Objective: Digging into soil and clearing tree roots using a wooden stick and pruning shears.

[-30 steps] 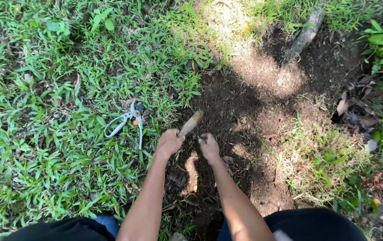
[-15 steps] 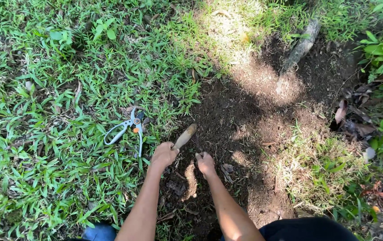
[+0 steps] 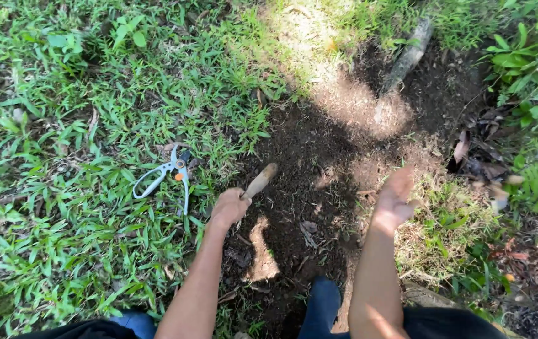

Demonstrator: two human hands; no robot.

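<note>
My left hand (image 3: 230, 207) is clenched around the wooden handle of a small digging tool (image 3: 260, 182), whose pale end sticks up and away from my fist; its working end is hidden under my hand, so I cannot tell its shape. The tool sits at the left edge of the bare soil patch (image 3: 319, 157), right where the dark earth meets the grass (image 3: 80, 125). My right hand (image 3: 395, 201) is released, fingers spread and palm lifted, grasping nothing, hovering over the right side of the soil patch near a tuft of dry grass. A pair of pruning shears (image 3: 167, 174) with pale handles lies on the grass just left of my left hand, apart from it. At the far edge of the soil a grey stick (image 3: 407, 58) lies slanted.
</note>
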